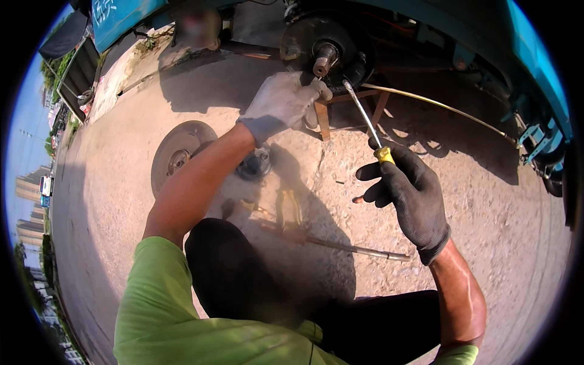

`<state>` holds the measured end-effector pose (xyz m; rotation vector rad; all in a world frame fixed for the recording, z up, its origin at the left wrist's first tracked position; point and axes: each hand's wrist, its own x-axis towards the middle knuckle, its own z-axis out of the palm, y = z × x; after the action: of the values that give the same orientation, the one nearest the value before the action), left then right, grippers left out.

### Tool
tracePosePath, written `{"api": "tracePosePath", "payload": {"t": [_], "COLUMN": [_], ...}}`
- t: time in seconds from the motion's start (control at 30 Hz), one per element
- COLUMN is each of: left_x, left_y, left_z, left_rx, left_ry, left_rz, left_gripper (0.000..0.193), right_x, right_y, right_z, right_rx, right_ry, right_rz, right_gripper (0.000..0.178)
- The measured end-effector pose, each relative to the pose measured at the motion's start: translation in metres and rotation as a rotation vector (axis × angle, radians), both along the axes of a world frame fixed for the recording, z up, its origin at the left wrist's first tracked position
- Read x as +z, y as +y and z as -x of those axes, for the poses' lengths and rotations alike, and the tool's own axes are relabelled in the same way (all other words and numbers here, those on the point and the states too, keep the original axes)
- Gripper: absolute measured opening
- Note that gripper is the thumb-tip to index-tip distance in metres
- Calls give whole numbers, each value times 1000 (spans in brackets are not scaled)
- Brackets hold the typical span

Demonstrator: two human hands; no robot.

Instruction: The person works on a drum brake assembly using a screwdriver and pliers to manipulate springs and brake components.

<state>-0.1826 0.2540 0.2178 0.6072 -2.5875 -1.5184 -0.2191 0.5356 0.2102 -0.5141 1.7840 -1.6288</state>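
Note:
My left hand, in a pale grey glove, is closed at the lower edge of a wheel hub assembly. Its fingertips sit just below a stubby axle spindle, and what they pinch is hidden. Behind the spindle is a dark round brake backing plate. In a black glove, my right hand grips the yellow handle of a long screwdriver, some of its fingers held loosely off it. The screwdriver slants up and left, its tip at the plate's lower right edge.
A large brake drum lies on the concrete beyond my left forearm, with a smaller metal hub beside it. A metal bar lies before my knees. Rusty stand legs and a thin cable are under the blue vehicle.

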Motion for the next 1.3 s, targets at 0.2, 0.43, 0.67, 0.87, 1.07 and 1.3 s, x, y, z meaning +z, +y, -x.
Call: {"api": "tracePosePath", "payload": {"t": [0.2,0.43,0.67,0.87,1.07,1.3], "left_x": [-18,-13,-8,-1,5,11], "left_y": [-1,1,-5,-4,2,1], "left_z": [4,-19,-39,-48,-51,-54], "left_rx": [-115,-196,-196,-173,-16,-157], "left_ry": [284,394,374,332,299,501], "left_rz": [347,425,375,426,146,280], "left_gripper": [36,30,30,29,26,30], "right_x": [0,-1,-4,-8,-8,-10], "right_y": [2,3,-4,-12,-14,-14], "right_z": [-1,0,1,3,3,2], "right_rx": [-4,-32,-36,-34,-23,-12], "right_ry": [20,44,83,40,40,32], "right_rz": [-2,0,-45,11,-32,-20], "right_gripper": [43,44,39,40,40,40]}}
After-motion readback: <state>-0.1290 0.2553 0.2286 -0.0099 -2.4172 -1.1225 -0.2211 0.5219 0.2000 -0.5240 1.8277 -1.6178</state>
